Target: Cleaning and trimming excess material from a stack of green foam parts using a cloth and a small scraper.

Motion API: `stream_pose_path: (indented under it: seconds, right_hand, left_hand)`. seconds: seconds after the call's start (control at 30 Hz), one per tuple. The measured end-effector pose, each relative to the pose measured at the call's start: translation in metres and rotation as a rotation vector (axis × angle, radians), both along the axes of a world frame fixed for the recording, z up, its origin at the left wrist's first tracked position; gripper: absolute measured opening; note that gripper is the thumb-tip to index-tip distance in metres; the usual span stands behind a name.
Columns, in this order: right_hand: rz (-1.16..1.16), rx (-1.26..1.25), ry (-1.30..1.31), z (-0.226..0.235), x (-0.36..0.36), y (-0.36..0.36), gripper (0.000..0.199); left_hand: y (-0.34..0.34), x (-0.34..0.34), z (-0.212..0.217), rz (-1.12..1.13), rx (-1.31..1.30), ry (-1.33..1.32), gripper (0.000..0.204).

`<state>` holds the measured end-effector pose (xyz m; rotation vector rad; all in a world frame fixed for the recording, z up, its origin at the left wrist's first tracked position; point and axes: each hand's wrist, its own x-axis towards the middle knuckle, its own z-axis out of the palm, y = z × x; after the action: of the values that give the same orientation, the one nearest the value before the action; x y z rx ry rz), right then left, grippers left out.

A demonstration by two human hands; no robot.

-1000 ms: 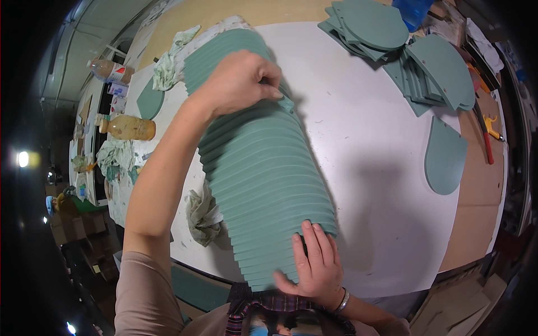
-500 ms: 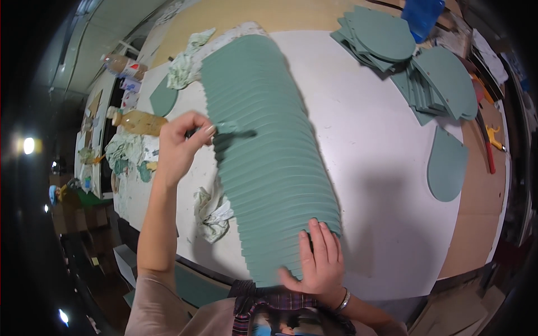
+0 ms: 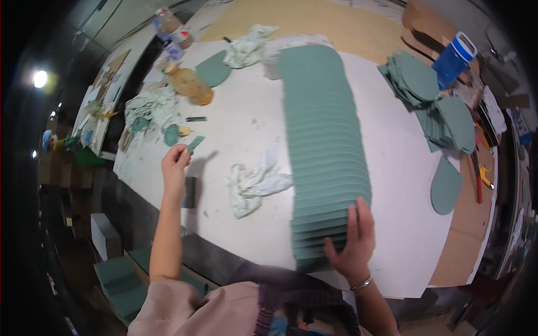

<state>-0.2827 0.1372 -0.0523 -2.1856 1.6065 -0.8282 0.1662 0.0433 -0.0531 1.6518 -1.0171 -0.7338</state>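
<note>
L hand (image 3: pixel 176 159): thumb & fingers closed in a pinch on a small green strip (image 3: pixel 196 143), held above L part of desk (image 3: pixel 403 229). Strip sticks out past the fingertips, long axis slanted, free end pointing away from the body & to the R.

R hand (image 3: pixel 356 243): fairly wide, thumb well apart from fingers, at near R edge of the row of green panels (image 3: pixel 322 129); can't tell how firmly it touches, if at all.

Row lies on desk btwn the L side & the panel stacks (image 3: pixel 412 78), panels overlapping; long axis runs near-to-far, rounded end at far side.

Crumpled cloth (image 3: pixel 246 187) btwn L hand & row, up by row's L edge. Amber bottle (image 3: pixel 191 85) farther off than strip. Loose green panel (image 3: pixel 446 187) well R of row.
</note>
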Motion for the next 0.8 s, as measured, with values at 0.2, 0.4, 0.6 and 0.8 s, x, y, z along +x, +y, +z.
stream_pose_path:
  seconds: [0.2,0.4,0.6,0.8]
  right_hand:
    - [-0.051,-0.061,0.026,0.003,0.003,0.006,0.075]
    - [-0.071,-0.088,0.033,0.002,0.009,0.006,0.072]
    - [-0.108,-0.077,0.050,0.003,0.014,0.002,0.070]
    - [-0.124,-0.085,0.042,0.007,0.013,0.002,0.069]
  left_hand:
    - [-0.015,0.094,-0.051,0.322,-0.115,-0.156,0.010]
    - [-0.038,0.161,-0.084,0.482,0.044,-0.421,0.015]
    - [-0.057,0.097,-0.054,0.122,-0.025,-0.817,0.040]
    - [0.005,-0.087,-0.030,-0.944,-0.313,-0.662,0.035]
